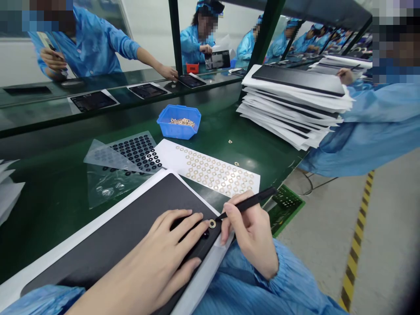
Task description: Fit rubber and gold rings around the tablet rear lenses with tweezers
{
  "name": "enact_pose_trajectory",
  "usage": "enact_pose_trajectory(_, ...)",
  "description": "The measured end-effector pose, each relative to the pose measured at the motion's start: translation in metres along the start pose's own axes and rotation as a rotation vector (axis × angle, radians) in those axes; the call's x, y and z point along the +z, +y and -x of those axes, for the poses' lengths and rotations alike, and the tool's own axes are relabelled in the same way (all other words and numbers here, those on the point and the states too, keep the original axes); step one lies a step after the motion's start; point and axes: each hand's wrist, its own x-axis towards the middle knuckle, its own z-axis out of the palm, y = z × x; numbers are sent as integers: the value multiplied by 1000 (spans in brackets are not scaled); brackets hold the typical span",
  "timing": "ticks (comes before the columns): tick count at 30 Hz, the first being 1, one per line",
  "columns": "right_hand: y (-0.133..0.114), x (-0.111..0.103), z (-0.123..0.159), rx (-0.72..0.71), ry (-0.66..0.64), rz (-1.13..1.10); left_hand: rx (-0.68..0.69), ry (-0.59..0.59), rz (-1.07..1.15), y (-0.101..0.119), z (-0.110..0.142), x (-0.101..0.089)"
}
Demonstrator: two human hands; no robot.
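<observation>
A black tablet back panel (131,218) lies at a slant before me on a white sheet. My left hand (170,245) rests on it, fingers stretched out, the fingertips close to a small gold ring (212,224) at the panel's right corner. A dark round lens-like part (205,234) shows beside the ring. Held like a pen, a pair of black tweezers (251,201) sits in my right hand (251,232), its tip at the ring's edge. Whether the tip grips or only touches the ring cannot be made out.
A white sheet of ring stickers (216,170), a clear sheet of black rings (131,151) and a blue bin (180,131) of small gold rings lie beyond the panel. Stacked panels and paper (292,103) stand at right. Co-workers sit across and at right.
</observation>
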Motion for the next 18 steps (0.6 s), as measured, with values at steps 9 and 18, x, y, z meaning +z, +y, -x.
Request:
enact_pose_trajectory(9,2,1,5,-46,51,-46,32,-33,-63,3,-12,-4)
enact_pose_trajectory(18,2,2,6,-28,83,-59,101,22,-150,5,-17,-4)
